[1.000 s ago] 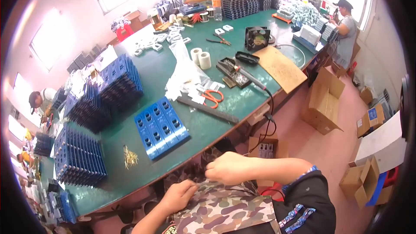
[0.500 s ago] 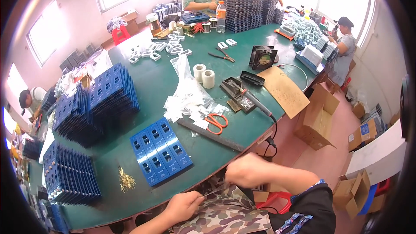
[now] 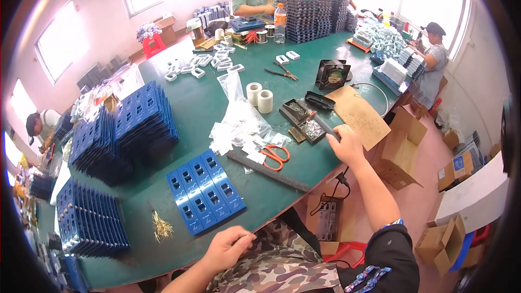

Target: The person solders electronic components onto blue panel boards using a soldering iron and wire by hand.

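My right hand [image 3: 347, 145] is wrapped round the dark handle of a soldering iron [image 3: 324, 125]. The iron's front end lies over a black stand tray [image 3: 313, 130] filled with shiny bits. By the table's near edge, above my camouflage apron [image 3: 266, 266], my left hand [image 3: 230, 247] is closed in a pinch; what it holds, if anything, is hidden. A blue circuit board panel [image 3: 206, 191] with dark rectangular parts lies flat beyond that hand. Orange-handled scissors [image 3: 275, 157] and a dark flat bar [image 3: 266, 171] lie between the panel and the stand tray.
Stacks of blue panels [image 3: 144, 114] stand at left, near a small heap of cut leads [image 3: 161, 228]. White tape rolls [image 3: 265, 101], a plastic bag [image 3: 239, 122], pliers [image 3: 282, 74] and a fan [image 3: 332, 74] sit farther back. Other people work around the table.
My right hand has moved from near my lap up and forward to the soldering iron and taken hold of it. The thin strand between my hands no longer shows. The left hand stays low.
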`<state>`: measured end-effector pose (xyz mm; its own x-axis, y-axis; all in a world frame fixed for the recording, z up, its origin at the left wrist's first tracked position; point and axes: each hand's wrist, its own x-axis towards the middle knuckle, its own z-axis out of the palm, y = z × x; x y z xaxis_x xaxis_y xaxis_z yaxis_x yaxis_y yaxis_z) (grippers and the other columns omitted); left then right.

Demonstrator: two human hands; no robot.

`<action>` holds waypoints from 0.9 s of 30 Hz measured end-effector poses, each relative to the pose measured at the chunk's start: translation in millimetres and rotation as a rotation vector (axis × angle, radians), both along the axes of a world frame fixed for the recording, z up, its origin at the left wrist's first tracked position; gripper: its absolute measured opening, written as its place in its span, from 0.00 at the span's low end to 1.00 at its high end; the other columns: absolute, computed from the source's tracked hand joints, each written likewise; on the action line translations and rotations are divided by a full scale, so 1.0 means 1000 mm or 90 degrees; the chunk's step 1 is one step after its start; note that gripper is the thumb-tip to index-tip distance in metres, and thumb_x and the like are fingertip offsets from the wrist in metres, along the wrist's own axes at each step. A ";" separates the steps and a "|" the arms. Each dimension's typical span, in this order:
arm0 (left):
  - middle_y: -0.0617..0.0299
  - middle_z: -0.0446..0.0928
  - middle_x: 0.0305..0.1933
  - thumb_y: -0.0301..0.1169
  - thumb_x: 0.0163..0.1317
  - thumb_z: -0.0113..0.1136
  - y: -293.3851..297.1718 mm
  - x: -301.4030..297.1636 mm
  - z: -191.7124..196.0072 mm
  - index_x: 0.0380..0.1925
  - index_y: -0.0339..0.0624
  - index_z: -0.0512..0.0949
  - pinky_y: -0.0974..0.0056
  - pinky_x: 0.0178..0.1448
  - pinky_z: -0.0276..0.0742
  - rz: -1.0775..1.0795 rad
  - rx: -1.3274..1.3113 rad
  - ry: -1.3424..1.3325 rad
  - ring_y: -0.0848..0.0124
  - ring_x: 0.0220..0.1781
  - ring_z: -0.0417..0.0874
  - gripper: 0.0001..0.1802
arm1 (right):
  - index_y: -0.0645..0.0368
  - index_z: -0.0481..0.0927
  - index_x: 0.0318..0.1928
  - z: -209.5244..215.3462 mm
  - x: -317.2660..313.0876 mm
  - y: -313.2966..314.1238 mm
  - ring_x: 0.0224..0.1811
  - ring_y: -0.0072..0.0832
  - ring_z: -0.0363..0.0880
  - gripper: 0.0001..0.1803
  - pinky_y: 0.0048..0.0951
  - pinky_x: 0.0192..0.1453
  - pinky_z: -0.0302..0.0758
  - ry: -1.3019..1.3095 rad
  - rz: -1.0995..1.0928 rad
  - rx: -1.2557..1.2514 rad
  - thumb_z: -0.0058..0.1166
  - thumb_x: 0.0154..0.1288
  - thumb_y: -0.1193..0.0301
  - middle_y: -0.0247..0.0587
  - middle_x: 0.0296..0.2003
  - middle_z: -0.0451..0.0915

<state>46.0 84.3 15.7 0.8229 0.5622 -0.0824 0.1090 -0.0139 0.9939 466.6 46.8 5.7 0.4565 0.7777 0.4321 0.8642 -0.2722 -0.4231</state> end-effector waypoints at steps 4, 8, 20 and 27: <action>0.52 0.76 0.51 0.28 0.68 0.54 0.010 0.055 0.008 0.40 0.38 0.80 0.62 0.59 0.70 -0.061 0.059 -0.123 0.65 0.55 0.75 0.08 | 0.61 0.75 0.33 0.012 -0.081 -0.029 0.32 0.43 0.77 0.12 0.39 0.36 0.74 0.044 0.036 0.156 0.64 0.53 0.69 0.45 0.29 0.75; 0.53 0.65 0.65 0.30 0.70 0.51 -0.006 0.117 0.004 0.44 0.38 0.81 0.62 0.68 0.63 -0.040 0.038 -0.217 0.68 0.62 0.71 0.11 | 0.58 0.77 0.34 0.011 -0.147 -0.070 0.30 0.41 0.77 0.12 0.38 0.32 0.74 -0.008 0.159 0.205 0.66 0.50 0.72 0.43 0.30 0.75; 0.57 0.72 0.56 0.27 0.72 0.48 -0.024 0.146 -0.001 0.41 0.36 0.79 0.62 0.63 0.67 -0.102 -0.159 -0.313 0.69 0.56 0.75 0.10 | 0.59 0.78 0.40 -0.006 -0.141 -0.136 0.30 0.41 0.78 0.16 0.36 0.32 0.75 0.075 0.101 0.224 0.65 0.49 0.76 0.44 0.31 0.77; 0.58 0.73 0.52 0.25 0.70 0.50 -0.011 0.132 0.009 0.41 0.36 0.79 0.62 0.62 0.69 -0.030 -0.153 -0.377 0.69 0.55 0.76 0.08 | 0.63 0.74 0.46 -0.050 -0.080 -0.213 0.40 0.48 0.77 0.17 0.43 0.43 0.75 -0.091 -0.084 0.040 0.61 0.56 0.75 0.52 0.39 0.77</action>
